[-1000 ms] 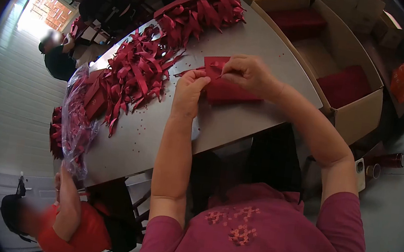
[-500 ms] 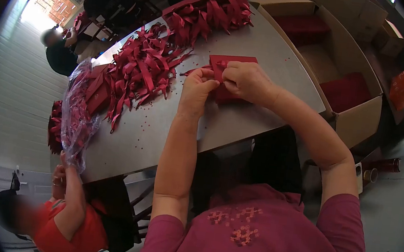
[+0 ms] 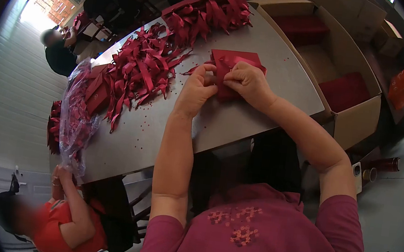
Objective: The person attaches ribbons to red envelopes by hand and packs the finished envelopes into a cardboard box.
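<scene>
A flat dark-red bag [image 3: 235, 55] lies on the table in front of me, with a shiny red ribbon [image 3: 259, 68] running over its upper part. My right hand [image 3: 250, 85] is over the bag's middle, thumb and forefinger pinched together on what looks like ribbon; the fingertips hide most of it. At the bag's left edge is my left hand [image 3: 197, 90], its fingers curled and its thumb pointing toward the bag. What lies between those fingers is hidden. A loose ribbon end shows just beyond the left hand.
Red ribboned bags [image 3: 144, 67] lie heaped along the table's [image 3: 163, 116] left and far sides, with small red dots scattered nearby. Clear plastic [image 3: 77, 107] covers some. An open cardboard box [image 3: 357, 119] with red stacks stands right. A person in red [image 3: 71, 225] sits left; others work behind.
My left hand's thumb and fingers have parted slightly from the right hand's. The bag has shifted slightly, and more ribbon shows across its top. The co-worker's hands at left have moved down.
</scene>
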`<action>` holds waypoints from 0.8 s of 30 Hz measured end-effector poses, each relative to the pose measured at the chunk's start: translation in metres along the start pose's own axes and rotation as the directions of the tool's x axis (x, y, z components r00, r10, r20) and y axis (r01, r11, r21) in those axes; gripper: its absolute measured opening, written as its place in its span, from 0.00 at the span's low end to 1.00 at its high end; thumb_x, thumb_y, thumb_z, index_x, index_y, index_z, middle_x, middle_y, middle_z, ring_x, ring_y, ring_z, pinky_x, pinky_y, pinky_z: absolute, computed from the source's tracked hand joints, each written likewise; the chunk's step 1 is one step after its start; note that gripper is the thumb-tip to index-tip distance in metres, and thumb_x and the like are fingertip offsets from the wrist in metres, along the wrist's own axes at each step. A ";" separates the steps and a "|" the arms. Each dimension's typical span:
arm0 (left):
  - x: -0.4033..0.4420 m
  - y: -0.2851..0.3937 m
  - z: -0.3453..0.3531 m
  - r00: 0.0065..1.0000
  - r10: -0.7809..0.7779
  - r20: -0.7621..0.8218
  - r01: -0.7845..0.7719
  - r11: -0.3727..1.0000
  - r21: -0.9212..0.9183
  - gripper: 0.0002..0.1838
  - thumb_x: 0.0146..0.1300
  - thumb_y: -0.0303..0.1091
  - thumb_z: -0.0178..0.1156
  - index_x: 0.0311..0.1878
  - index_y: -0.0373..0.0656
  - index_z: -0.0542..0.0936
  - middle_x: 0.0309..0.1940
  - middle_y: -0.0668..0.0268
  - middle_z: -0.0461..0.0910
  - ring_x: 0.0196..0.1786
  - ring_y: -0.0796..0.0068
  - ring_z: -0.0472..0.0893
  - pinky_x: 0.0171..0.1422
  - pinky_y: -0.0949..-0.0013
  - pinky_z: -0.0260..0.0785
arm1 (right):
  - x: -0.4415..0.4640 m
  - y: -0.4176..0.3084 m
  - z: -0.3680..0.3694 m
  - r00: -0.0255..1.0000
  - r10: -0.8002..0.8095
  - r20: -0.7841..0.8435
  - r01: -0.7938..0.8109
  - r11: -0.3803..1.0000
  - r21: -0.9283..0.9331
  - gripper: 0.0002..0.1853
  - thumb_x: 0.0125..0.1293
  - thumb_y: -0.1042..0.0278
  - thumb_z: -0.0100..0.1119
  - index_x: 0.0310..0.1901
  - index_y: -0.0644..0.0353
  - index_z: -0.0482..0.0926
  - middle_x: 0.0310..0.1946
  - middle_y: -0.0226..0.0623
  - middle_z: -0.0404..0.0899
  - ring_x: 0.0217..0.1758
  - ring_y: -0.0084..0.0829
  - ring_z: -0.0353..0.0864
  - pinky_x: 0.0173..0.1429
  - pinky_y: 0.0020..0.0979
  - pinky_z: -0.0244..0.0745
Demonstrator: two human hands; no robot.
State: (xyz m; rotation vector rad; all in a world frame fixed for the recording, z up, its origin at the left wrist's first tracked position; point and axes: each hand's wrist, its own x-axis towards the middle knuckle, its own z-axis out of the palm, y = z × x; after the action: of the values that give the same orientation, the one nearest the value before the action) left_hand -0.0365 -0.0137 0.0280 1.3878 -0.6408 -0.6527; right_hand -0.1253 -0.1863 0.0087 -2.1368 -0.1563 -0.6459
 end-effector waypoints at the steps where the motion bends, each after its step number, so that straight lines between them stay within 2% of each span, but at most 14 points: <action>1: 0.002 -0.004 -0.001 1.000 0.008 -0.008 -0.008 0.999 0.052 0.21 0.54 0.17 0.54 0.53 0.35 0.75 0.42 0.65 0.82 0.43 0.80 0.79 0.49 0.78 0.69 | -0.002 -0.002 0.000 0.999 -0.050 -0.011 0.050 0.997 -0.053 0.06 0.58 0.69 0.65 0.37 0.56 0.85 0.36 0.38 0.78 0.39 0.40 0.80 0.45 0.35 0.75; 3: 0.003 -0.006 -0.004 1.000 0.019 0.021 -0.019 1.000 0.013 0.19 0.55 0.17 0.55 0.52 0.34 0.77 0.42 0.65 0.82 0.43 0.81 0.79 0.50 0.78 0.69 | -0.002 -0.006 -0.006 0.995 -0.099 -0.025 0.095 0.989 -0.111 0.06 0.59 0.69 0.65 0.38 0.57 0.84 0.37 0.39 0.79 0.39 0.40 0.80 0.44 0.35 0.75; 5: 0.004 -0.006 -0.007 0.998 0.031 0.051 -0.030 0.999 -0.031 0.18 0.55 0.18 0.56 0.51 0.33 0.78 0.42 0.66 0.83 0.43 0.81 0.79 0.51 0.78 0.69 | 0.005 -0.010 -0.019 0.933 -0.190 -0.305 0.138 0.973 -0.184 0.06 0.64 0.71 0.61 0.39 0.64 0.83 0.34 0.40 0.80 0.36 0.34 0.79 0.41 0.30 0.74; 6: 0.003 -0.005 -0.008 0.999 -0.015 0.041 0.014 0.999 0.037 0.16 0.56 0.19 0.57 0.49 0.33 0.80 0.41 0.67 0.83 0.43 0.81 0.79 0.51 0.78 0.70 | 0.009 -0.002 -0.027 0.934 -0.188 -0.303 0.135 0.973 -0.188 0.06 0.64 0.71 0.61 0.39 0.64 0.83 0.34 0.40 0.80 0.36 0.34 0.79 0.41 0.30 0.74; 8: 0.001 -0.006 -0.008 0.997 -0.064 0.031 0.060 0.993 0.106 0.14 0.57 0.19 0.58 0.47 0.33 0.81 0.40 0.68 0.83 0.43 0.81 0.80 0.51 0.78 0.70 | 0.018 0.020 -0.050 0.871 0.082 -0.484 -0.092 0.996 0.001 0.08 0.67 0.68 0.59 0.39 0.64 0.82 0.31 0.42 0.80 0.35 0.35 0.79 0.40 0.30 0.74; 9: 0.002 -0.007 -0.008 0.998 -0.058 0.017 0.056 0.992 0.113 0.13 0.57 0.20 0.59 0.46 0.33 0.82 0.39 0.68 0.83 0.42 0.81 0.80 0.51 0.77 0.70 | 0.018 0.027 -0.058 0.868 0.082 -0.490 -0.095 0.996 -0.001 0.08 0.67 0.68 0.59 0.39 0.64 0.82 0.31 0.42 0.80 0.35 0.35 0.79 0.40 0.30 0.74; 10: 0.003 -0.007 -0.007 0.999 -0.051 0.003 0.050 0.992 0.119 0.12 0.57 0.20 0.59 0.45 0.33 0.83 0.38 0.69 0.84 0.42 0.81 0.80 0.51 0.77 0.71 | 0.018 0.035 -0.065 0.899 0.295 -0.324 -0.300 0.953 0.037 0.09 0.67 0.66 0.59 0.37 0.65 0.81 0.30 0.42 0.80 0.34 0.36 0.79 0.40 0.31 0.74; 11: 0.004 -0.007 -0.008 0.999 -0.050 0.010 0.048 0.992 0.119 0.12 0.57 0.20 0.59 0.45 0.33 0.83 0.38 0.69 0.84 0.42 0.81 0.80 0.51 0.77 0.71 | 0.017 0.042 -0.068 0.856 0.496 -0.143 -0.496 0.867 0.036 0.11 0.66 0.64 0.60 0.35 0.65 0.81 0.29 0.43 0.80 0.33 0.37 0.78 0.39 0.32 0.74; 12: 0.003 -0.007 -0.008 0.999 -0.044 0.025 0.041 0.990 0.132 0.12 0.57 0.20 0.60 0.45 0.33 0.83 0.38 0.68 0.83 0.41 0.81 0.80 0.51 0.77 0.71 | 0.016 0.045 -0.068 0.855 0.498 -0.148 -0.499 0.866 0.034 0.11 0.66 0.64 0.60 0.35 0.65 0.81 0.29 0.43 0.80 0.33 0.37 0.78 0.39 0.32 0.74; 14: 0.003 -0.009 -0.008 0.998 -0.044 0.040 0.038 0.989 0.143 0.12 0.57 0.20 0.60 0.46 0.33 0.83 0.38 0.68 0.83 0.41 0.81 0.80 0.50 0.77 0.71 | 0.012 0.053 -0.064 0.895 0.422 -0.146 -0.446 0.851 -0.277 0.12 0.62 0.59 0.60 0.33 0.62 0.81 0.30 0.49 0.81 0.39 0.47 0.82 0.45 0.43 0.75; 17: 0.001 -0.006 -0.006 0.996 -0.060 0.062 0.052 0.991 0.119 0.12 0.57 0.21 0.62 0.46 0.33 0.83 0.38 0.69 0.83 0.41 0.81 0.80 0.50 0.77 0.71 | 0.006 0.050 -0.064 0.921 0.384 -0.057 -0.375 0.842 -0.389 0.12 0.59 0.60 0.60 0.29 0.62 0.79 0.32 0.49 0.82 0.39 0.50 0.82 0.47 0.46 0.74; 21: 0.001 -0.007 -0.003 0.993 -0.084 0.080 0.075 0.990 0.118 0.11 0.59 0.24 0.65 0.46 0.35 0.83 0.39 0.68 0.84 0.41 0.81 0.80 0.50 0.77 0.72 | 0.015 0.042 -0.063 0.929 0.367 0.039 -0.324 0.862 -0.389 0.10 0.57 0.63 0.60 0.29 0.62 0.77 0.31 0.50 0.82 0.37 0.47 0.82 0.45 0.43 0.75; 23: 0.001 -0.010 -0.002 0.994 -0.077 0.077 0.064 0.986 0.152 0.11 0.59 0.25 0.65 0.46 0.35 0.83 0.39 0.69 0.83 0.41 0.81 0.80 0.50 0.77 0.71 | 0.024 0.037 -0.053 0.845 0.527 -0.092 -0.533 0.844 -0.054 0.08 0.58 0.67 0.60 0.33 0.63 0.76 0.30 0.47 0.81 0.35 0.40 0.83 0.40 0.38 0.77; 24: 0.002 -0.011 -0.002 0.994 -0.062 0.087 0.049 0.989 0.143 0.09 0.60 0.24 0.62 0.43 0.36 0.82 0.37 0.71 0.82 0.39 0.83 0.78 0.48 0.78 0.70 | 0.026 0.032 -0.047 0.845 0.527 -0.090 -0.532 0.845 -0.052 0.08 0.58 0.67 0.60 0.33 0.63 0.76 0.30 0.47 0.81 0.35 0.40 0.83 0.40 0.38 0.77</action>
State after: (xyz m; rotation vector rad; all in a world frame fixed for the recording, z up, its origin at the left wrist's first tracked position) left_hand -0.0341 -0.0151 0.0172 1.5174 -0.7344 -0.7306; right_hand -0.1105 -0.2456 0.0209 -2.0882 0.4978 -0.3994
